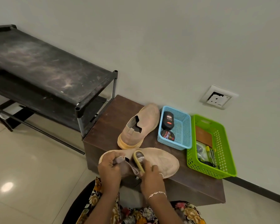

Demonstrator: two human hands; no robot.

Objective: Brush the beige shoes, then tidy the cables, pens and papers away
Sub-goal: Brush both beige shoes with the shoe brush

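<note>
Head view: beige mesh slip-on shoe [162, 162] at the near edge of the brown wooden bench [200, 183].
Left hand [109, 167]: grips its heel collar.
Right hand [152, 175]: holds yellow-backed brush [138, 160] against it.
Advice: short light strokes, heel steady.

Right hand [152, 177] with silver chain bracelet [157, 195] at the wrist, perhaps a ring [161, 174]; dark floral-print garment [136, 215].

Knit mesh cloth shoe [162, 160], perforated plastic blue basket [183, 126], dusty matt rack [39, 62], glossy floor tiles [31, 167]
</note>
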